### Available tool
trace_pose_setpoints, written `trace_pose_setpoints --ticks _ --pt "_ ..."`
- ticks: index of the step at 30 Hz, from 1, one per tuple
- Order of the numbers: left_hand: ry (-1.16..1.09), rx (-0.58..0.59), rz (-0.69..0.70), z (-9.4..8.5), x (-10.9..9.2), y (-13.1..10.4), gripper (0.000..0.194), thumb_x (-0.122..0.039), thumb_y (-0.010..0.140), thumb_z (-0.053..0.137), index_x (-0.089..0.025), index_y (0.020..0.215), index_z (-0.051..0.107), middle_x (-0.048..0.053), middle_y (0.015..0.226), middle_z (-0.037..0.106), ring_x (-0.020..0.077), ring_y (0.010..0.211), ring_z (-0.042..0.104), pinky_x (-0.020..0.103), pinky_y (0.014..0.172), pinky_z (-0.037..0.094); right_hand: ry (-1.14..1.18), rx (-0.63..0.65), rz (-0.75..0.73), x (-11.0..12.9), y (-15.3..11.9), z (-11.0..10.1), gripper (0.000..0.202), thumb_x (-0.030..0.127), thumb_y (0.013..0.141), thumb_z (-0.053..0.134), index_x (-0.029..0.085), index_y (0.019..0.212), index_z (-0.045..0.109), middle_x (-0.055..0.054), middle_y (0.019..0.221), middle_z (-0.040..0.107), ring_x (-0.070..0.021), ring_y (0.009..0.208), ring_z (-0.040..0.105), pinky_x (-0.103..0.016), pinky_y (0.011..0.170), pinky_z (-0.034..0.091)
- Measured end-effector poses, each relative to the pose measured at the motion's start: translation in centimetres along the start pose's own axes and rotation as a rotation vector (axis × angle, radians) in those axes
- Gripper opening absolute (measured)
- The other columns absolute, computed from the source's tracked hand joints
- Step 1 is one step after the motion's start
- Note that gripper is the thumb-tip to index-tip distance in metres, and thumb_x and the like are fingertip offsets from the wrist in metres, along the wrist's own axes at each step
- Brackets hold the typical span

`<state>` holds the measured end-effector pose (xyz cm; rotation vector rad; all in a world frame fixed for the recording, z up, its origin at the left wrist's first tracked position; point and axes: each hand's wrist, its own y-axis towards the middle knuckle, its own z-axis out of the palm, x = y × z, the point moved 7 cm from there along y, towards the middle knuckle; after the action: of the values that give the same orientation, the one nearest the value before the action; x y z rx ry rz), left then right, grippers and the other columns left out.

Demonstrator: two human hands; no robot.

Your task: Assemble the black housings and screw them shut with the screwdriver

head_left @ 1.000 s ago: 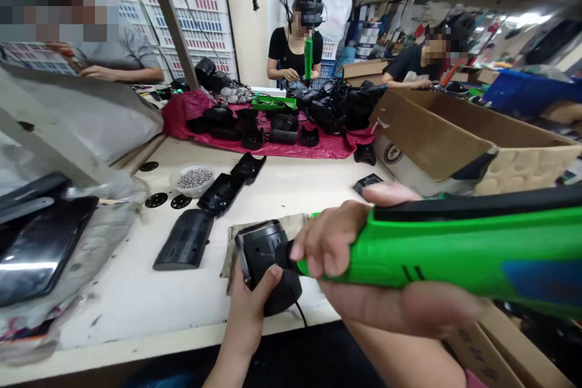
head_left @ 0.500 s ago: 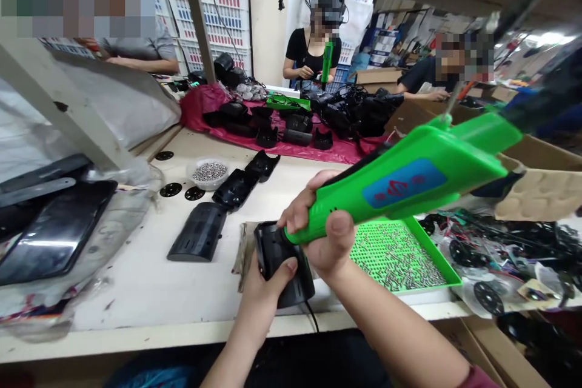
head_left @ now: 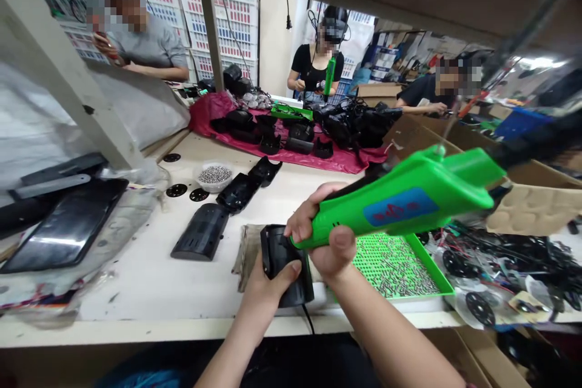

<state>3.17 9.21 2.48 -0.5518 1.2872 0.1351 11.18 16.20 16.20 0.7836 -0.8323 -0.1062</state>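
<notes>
My right hand (head_left: 330, 236) is wrapped around a green electric screwdriver (head_left: 386, 206), which hangs from above and tilts down to the left. Its front end meets the black plastic housing (head_left: 291, 285); the bit itself is hidden. With thumb on top and fingers along the far side, my left hand (head_left: 273, 282) grips that housing over a folded cloth (head_left: 245, 254). A black cable (head_left: 309, 319) runs from the housing toward the table edge. Left of my hands lies another black housing shell (head_left: 200, 233), with open half shells (head_left: 239, 192) behind it.
A green tray (head_left: 402, 267) of screws sits right of my hands, beside wires and black discs. A bowl of small metal parts (head_left: 214, 176) stands behind left. Black parts cover a red cloth (head_left: 204, 112) farther back. Three other people work across the table.
The camera view has shifted slightly, so the scene sits a little to the right. Both hands keep their hold, and the screwdriver stays against the housing, tilted slightly flatter.
</notes>
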Motion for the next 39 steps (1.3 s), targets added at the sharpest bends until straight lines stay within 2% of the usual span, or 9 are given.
trace_pose_setpoints --ticks 4,7,15,21,25,30,32,36,39 --pt "-0.022 -0.027 -0.024 -0.1 0.3 -0.1 0.062 -0.042 0.062 0.076 -0.016 0.116 0.06 0.011 0.102 0.071 0.0303 0.102 0.064 0.042 0.091 0.047 0.018 -0.15 -0.08 0.1 -1.1 -0.7 0.033 0.052 0.076 0.068 0.024 0.091 0.057 0.009 0.051 0.05 -0.0092 0.039 0.046 -0.022 0.043 0.048" --pt "-0.032 -0.025 0.003 0.0 0.1 -0.4 0.063 -0.042 0.063 0.075 -0.016 0.118 0.058 0.011 0.103 0.071 0.0294 0.101 0.064 0.042 0.091 0.047 0.024 -0.152 -0.098 1.0 -1.2 -0.5 0.034 0.052 0.076 0.068 0.023 0.092 0.061 0.008 0.051 0.05 -0.0095 0.039 0.046 -0.022 0.043 0.048" --pt "-0.022 0.057 0.166 0.2 -4.0 1.2 0.07 -0.04 0.058 0.081 -0.023 0.12 0.056 0.006 0.105 0.07 0.0286 0.102 0.063 0.041 0.091 0.047 -0.095 -0.166 -0.261 4.7 0.8 0.0 0.034 0.054 0.083 0.062 0.029 0.106 0.057 0.009 0.056 0.048 -0.0102 0.042 0.045 -0.024 0.046 0.05" --pt "-0.076 0.053 0.09 0.6 -2.1 2.4 0.06 -0.041 0.063 0.075 -0.019 0.117 0.059 0.007 0.104 0.071 0.0282 0.102 0.064 0.041 0.091 0.047 -0.202 -0.105 -0.018 0.8 0.1 -0.5 0.026 0.035 0.087 0.064 0.028 0.107 0.05 0.005 0.072 0.057 -0.0139 0.063 0.057 -0.033 0.065 0.052" --pt "0.047 -0.003 0.149 0.2 -1.5 2.6 0.057 -0.04 0.065 0.072 -0.019 0.117 0.059 0.006 0.103 0.071 0.0278 0.102 0.063 0.04 0.092 0.045 -0.093 -0.208 -0.108 0.0 -0.2 -0.9 0.023 0.038 0.086 0.064 0.027 0.102 0.051 0.009 0.061 0.051 -0.0095 0.049 0.048 -0.024 0.052 0.046" --pt "0.053 0.04 0.074 -0.3 -1.1 3.4 0.053 -0.045 0.069 0.069 -0.019 0.114 0.058 0.006 0.099 0.07 0.028 0.104 0.062 0.04 0.092 0.046 -0.052 -0.082 -0.051 -2.2 1.2 -0.1 0.026 0.042 0.084 0.066 0.027 0.1 0.052 0.01 0.058 0.052 -0.0091 0.044 0.047 -0.023 0.048 0.046" --pt "-0.004 0.049 0.053 -0.4 -0.8 3.5 0.055 -0.045 0.069 0.07 -0.02 0.116 0.056 0.006 0.103 0.068 0.0276 0.107 0.06 0.039 0.091 0.046 -0.036 -0.101 -0.024 -2.7 1.7 -0.5 0.029 0.043 0.082 0.067 0.026 0.098 0.051 0.01 0.055 0.05 -0.0088 0.042 0.045 -0.023 0.046 0.045" --pt "0.051 0.038 0.048 -0.3 -0.6 3.3 0.053 -0.044 0.071 0.07 -0.02 0.117 0.056 0.007 0.108 0.067 0.0277 0.106 0.06 0.039 0.091 0.046 -0.024 -0.217 0.012 -2.6 1.9 -1.5 0.031 0.047 0.078 0.064 0.026 0.096 0.049 0.011 0.053 0.047 -0.0083 0.04 0.043 -0.022 0.044 0.044" --pt "0.078 0.014 0.09 -0.3 -1.0 3.2 0.055 -0.044 0.068 0.072 -0.02 0.116 0.057 0.007 0.104 0.068 0.0288 0.104 0.061 0.04 0.091 0.045 -0.082 -0.228 -0.001 -2.0 1.4 -1.4 0.032 0.049 0.077 0.063 0.027 0.094 0.049 0.011 0.052 0.046 -0.0095 0.04 0.044 -0.023 0.043 0.043"
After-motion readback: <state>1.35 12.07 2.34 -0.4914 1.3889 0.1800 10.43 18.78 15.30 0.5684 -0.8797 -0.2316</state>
